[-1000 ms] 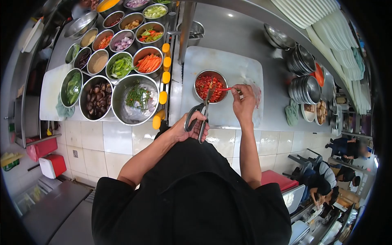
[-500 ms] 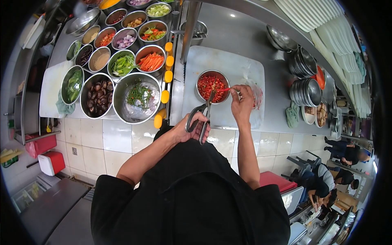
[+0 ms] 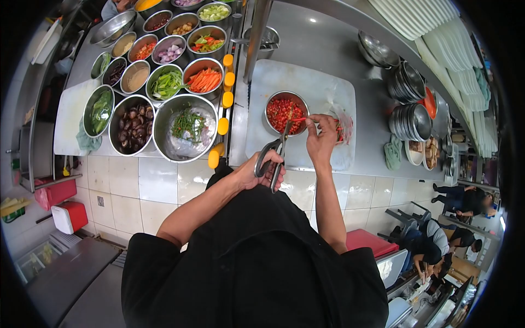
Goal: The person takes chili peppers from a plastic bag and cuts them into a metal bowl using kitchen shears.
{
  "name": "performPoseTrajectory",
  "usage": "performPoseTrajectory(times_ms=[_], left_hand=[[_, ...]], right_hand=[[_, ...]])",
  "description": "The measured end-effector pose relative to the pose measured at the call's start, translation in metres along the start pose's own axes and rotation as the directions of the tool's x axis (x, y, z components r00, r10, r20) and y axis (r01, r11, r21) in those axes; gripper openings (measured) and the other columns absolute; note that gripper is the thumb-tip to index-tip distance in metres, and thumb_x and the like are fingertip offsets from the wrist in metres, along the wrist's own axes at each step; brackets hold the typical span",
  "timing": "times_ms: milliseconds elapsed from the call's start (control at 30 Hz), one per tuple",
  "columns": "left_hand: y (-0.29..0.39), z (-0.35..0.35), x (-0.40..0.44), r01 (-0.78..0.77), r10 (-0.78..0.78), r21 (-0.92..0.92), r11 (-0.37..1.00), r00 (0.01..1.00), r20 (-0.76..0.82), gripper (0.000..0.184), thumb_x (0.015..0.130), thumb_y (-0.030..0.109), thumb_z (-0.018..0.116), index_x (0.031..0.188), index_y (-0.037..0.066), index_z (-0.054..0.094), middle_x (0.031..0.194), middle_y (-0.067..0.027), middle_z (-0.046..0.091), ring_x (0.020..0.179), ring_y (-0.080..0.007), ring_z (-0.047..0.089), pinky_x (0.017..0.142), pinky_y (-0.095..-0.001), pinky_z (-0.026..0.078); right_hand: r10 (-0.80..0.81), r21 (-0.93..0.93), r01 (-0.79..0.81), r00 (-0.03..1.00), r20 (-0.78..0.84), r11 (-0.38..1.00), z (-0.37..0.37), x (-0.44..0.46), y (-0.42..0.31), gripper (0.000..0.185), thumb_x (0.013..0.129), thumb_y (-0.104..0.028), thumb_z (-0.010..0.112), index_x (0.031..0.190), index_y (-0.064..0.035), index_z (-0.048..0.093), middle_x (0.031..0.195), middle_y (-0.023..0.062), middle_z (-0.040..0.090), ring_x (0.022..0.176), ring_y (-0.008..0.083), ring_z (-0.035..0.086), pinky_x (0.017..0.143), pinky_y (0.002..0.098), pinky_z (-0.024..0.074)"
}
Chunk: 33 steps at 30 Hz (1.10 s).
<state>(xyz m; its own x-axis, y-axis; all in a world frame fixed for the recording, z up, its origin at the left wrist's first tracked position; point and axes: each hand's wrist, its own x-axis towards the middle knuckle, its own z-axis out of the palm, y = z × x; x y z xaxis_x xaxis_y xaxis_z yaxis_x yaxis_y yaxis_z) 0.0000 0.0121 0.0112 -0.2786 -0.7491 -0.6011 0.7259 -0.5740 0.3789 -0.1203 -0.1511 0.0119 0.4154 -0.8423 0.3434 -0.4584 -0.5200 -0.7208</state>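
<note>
Dark-handled scissors (image 3: 264,154) are in my left hand (image 3: 268,170), fingers through and around the loops, blades pointing up over a steel bowl (image 3: 272,130). Chopped red chilies (image 3: 280,112) fill much of that bowl. My right hand (image 3: 322,136) pinches a red chili (image 3: 299,119) at the bowl's right rim, its tip reaching in by the blades. Beside that hand a clear plastic bag (image 3: 343,127) with red chilies inside lies on the white cutting board (image 3: 306,76), which also carries the bowl.
Left of the board stand several steel containers: carrot strips (image 3: 203,82), mushrooms (image 3: 134,128), and a large bowl (image 3: 209,128) of green herbs. Yellow caps (image 3: 222,126) line the counter divide. Stacked bowls (image 3: 407,123) and a green cloth (image 3: 392,153) are at right. Other people (image 3: 424,249) work farther off.
The view has shifted slightly. Both hands keep their hold on the scissors and the chili over the bowl, and the scissor blades look a little closer together.
</note>
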Motion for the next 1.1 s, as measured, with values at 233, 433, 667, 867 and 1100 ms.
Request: performPoseTrajectory(times_ms=[233, 433, 667, 867, 1100], left_hand=[[0.001, 0.001, -0.002, -0.126, 0.142, 0.159, 0.979, 0.985, -0.095, 0.035, 0.08, 0.034, 0.058, 0.082, -0.001, 0.06, 0.069, -0.0115, 0.061, 0.056, -0.0207, 0.061, 0.052, -0.0327, 0.053], [-0.003, 0.002, -0.003, -0.015, 0.015, 0.026, 1.0, 1.0, -0.005, 0.041, 0.078, 0.039, 0.06, 0.082, -0.001, 0.059, 0.07, -0.0127, 0.06, 0.057, -0.0229, 0.06, 0.055, -0.035, 0.052], [0.001, 0.0, -0.001, -0.13, 0.158, 0.215, 0.968, 0.98, -0.118, 0.039, 0.079, 0.037, 0.058, 0.085, -0.002, 0.061, 0.072, -0.0131, 0.062, 0.054, -0.0222, 0.061, 0.052, -0.0333, 0.053], [-0.003, 0.005, -0.004, -0.009, 0.01, -0.02, 1.0, 1.0, 0.017, 0.04, 0.079, 0.038, 0.059, 0.082, -0.002, 0.059, 0.071, -0.0132, 0.06, 0.056, -0.0232, 0.06, 0.053, -0.0356, 0.053], [0.001, 0.002, -0.003, -0.09, 0.092, 0.047, 0.995, 0.994, -0.056, 0.036, 0.079, 0.033, 0.059, 0.083, -0.003, 0.061, 0.069, -0.0122, 0.062, 0.052, -0.0218, 0.06, 0.05, -0.0329, 0.053]], right_hand=[[0.0, -0.052, -0.002, 0.999, -0.04, 0.999, 0.006, -0.006, 0.002, 0.008, 0.08, -0.009, 0.067, 0.087, -0.0059, 0.067, 0.088, 0.009, 0.061, 0.089, 0.0277, 0.055, 0.08, 0.0367, 0.0423], [0.016, -0.038, -0.018, 0.999, -0.034, 0.999, 0.009, -0.007, 0.001, 0.008, 0.08, -0.01, 0.067, 0.087, -0.0058, 0.068, 0.089, 0.0092, 0.061, 0.089, 0.0284, 0.054, 0.08, 0.0374, 0.0418], [-0.056, -0.107, 0.047, 0.995, -0.082, 0.993, 0.017, -0.011, 0.0, 0.008, 0.079, -0.009, 0.069, 0.085, -0.0055, 0.069, 0.086, 0.009, 0.062, 0.081, 0.0245, 0.057, 0.07, 0.0349, 0.0433], [-0.016, -0.09, 0.008, 0.996, -0.093, 0.996, 0.017, -0.011, -0.003, 0.008, 0.079, -0.012, 0.069, 0.085, -0.0064, 0.069, 0.086, 0.0089, 0.06, 0.085, 0.0259, 0.055, 0.076, 0.0363, 0.043], [-0.008, -0.145, -0.007, 0.995, -0.103, 0.989, 0.022, -0.017, -0.005, 0.009, 0.078, -0.014, 0.069, 0.085, -0.0079, 0.069, 0.089, 0.0076, 0.057, 0.088, 0.0278, 0.051, 0.079, 0.0384, 0.0409]])
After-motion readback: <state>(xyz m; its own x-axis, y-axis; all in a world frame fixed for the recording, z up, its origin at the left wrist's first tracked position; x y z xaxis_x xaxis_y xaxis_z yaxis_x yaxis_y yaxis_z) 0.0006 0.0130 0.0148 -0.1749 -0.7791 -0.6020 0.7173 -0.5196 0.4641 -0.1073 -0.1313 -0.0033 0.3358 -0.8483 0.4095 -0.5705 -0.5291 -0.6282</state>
